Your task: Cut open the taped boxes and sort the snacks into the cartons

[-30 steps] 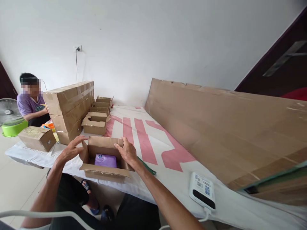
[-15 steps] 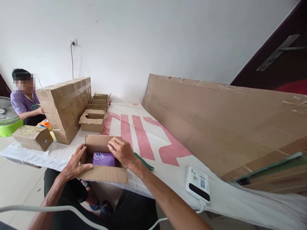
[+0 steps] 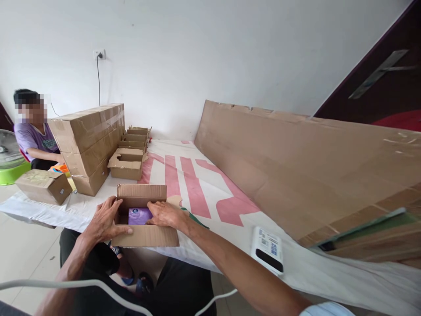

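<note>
Cardboard, plain brown and corrugated, makes up the open rectangular box [image 3: 140,202] at the near edge of the white-and-red cloth-covered bench [image 3: 226,237]. Its near flap [image 3: 148,239] slopes outward over that edge, and its far flap [image 3: 141,190] stands up. Inside lies a glossy purple rectangular pack [image 3: 139,216] with a dark round mark toward its upper left. The box opens upward, its long axis running left to right along the edge; the pack's visible part lies the same way, its right end hidden.

The left hand [image 3: 105,223] straddles the box's near left corner, fingers at the left end and thumb stretched wide of them across the near flap. The right hand [image 3: 164,214] comes in over the right end, palm down, its fingers drawn close together at the pack; whether they grip it I cannot tell. Both forearms slant in from below.

Beyond the right forearm lies a thin green strip [image 3: 198,218], and to its right a white flat device [image 3: 268,250] with a dark panel. On the left sit a closed brown carton [image 3: 44,186], a tall stack of taped cartons [image 3: 87,142] and, alongside, a row of open brown boxes [image 3: 126,165]. A broad brown cardboard sheet [image 3: 279,171] leans on the right. Behind the stack is a person in a purple shirt [image 3: 39,139].
</note>
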`<state>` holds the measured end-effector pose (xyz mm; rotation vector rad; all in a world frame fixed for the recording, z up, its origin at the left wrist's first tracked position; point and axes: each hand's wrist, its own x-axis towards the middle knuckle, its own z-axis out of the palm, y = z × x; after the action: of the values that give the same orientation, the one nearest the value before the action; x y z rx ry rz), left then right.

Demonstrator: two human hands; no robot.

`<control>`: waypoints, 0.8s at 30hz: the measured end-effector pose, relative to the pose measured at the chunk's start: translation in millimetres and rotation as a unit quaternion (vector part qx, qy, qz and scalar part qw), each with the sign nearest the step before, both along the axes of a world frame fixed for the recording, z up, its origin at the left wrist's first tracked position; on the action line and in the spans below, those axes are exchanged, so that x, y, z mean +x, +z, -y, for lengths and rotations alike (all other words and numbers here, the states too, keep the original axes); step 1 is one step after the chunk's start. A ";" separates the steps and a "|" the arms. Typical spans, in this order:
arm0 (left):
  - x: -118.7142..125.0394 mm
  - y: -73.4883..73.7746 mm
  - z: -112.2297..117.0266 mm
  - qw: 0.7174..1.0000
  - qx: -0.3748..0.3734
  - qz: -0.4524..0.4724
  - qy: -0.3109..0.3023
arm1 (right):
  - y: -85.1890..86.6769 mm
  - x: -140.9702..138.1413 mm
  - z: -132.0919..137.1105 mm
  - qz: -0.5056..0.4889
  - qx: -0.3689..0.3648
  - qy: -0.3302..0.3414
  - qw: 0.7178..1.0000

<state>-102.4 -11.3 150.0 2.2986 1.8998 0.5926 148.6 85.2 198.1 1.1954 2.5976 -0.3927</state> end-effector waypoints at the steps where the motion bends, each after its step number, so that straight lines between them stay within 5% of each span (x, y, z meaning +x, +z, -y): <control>1: -1.5 -0.4 -0.9 1.000 -0.003 0.011 -0.002 | -2.5 0.1 -1.5 -0.010 -0.004 0.002 1.000; 15: -3.2 -14.3 -36.5 0.996 0.046 0.064 0.036 | -38.6 1.6 -16.1 -0.114 -0.011 0.009 0.993; 24: -4.8 7.4 -62.6 0.945 0.094 0.290 0.119 | -32.6 2.0 -10.1 -0.130 -0.030 -0.007 0.991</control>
<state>-107.2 51.4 157.4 1.7014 1.8743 1.3552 150.6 95.3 165.6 1.2156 2.7713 -0.6653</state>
